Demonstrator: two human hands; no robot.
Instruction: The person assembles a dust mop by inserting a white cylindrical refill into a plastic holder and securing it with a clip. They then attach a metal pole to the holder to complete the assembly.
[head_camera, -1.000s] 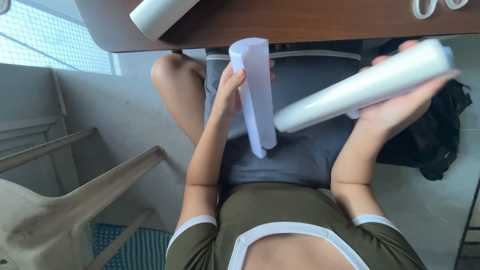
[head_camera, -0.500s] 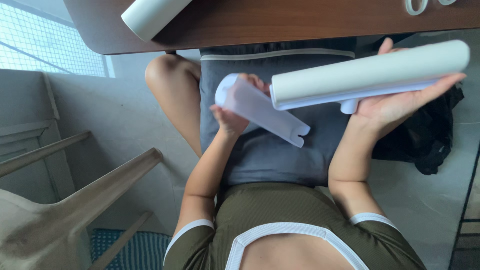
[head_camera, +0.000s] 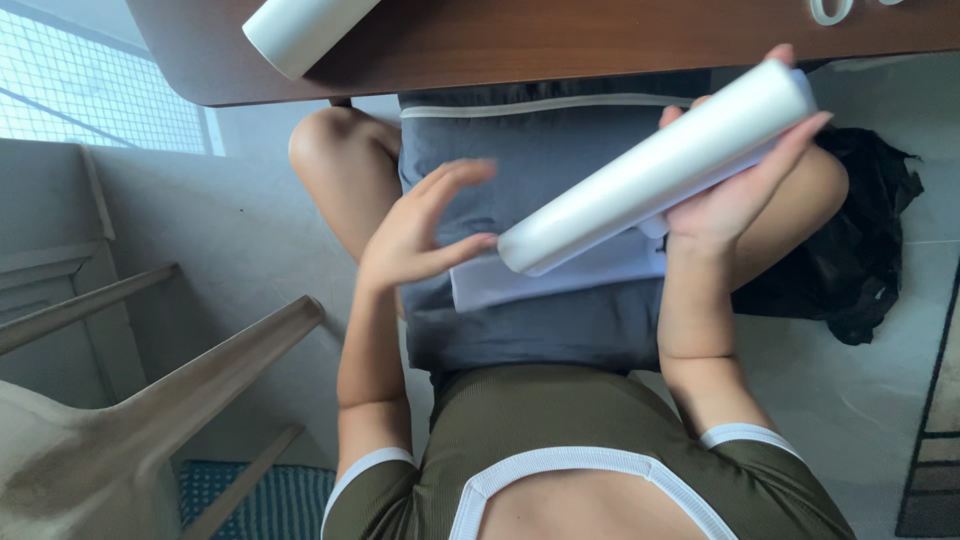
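Right hand (head_camera: 740, 195) grips white roll (head_camera: 660, 165), long axis slanting from upper right down to centre frame | left hand (head_camera: 415, 235) open, fingers spread, nearest roll's lower end | flat white sheet (head_camera: 560, 280) on grey cushion (head_camera: 530, 160) beneath.

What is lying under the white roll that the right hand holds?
Under the white roll in the right hand lies a white sheet on a grey cushion. The roll covers the sheet's upper part.
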